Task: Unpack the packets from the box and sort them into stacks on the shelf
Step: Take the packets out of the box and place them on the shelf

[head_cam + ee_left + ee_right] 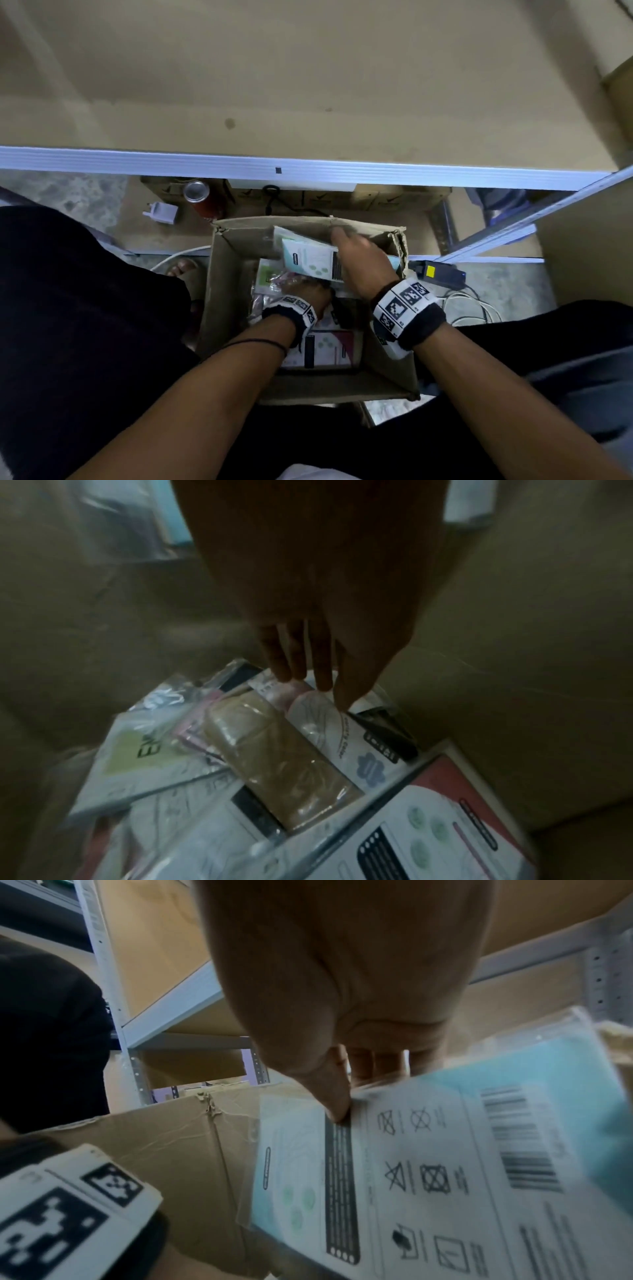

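1. While we lean over the open cardboard box point(236, 274), our right hand point(359, 263) pinches a pale blue packet point(308, 260) above it.
2. Our left hand point(308, 291) reaches in, straight fingers point(294, 666) touching the packets point(284, 764) inside.
3. The shelf point(308, 102) lies ahead.

Left hand point(310, 291) low, fingers point(322, 666) straight and spread; right hand point(359, 262) higher, thumb and fingers pinching.

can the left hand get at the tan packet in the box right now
Probably yes: the left hand is down inside the box, straight fingers at the far end of the tan packet, which lies on top, uncovered.
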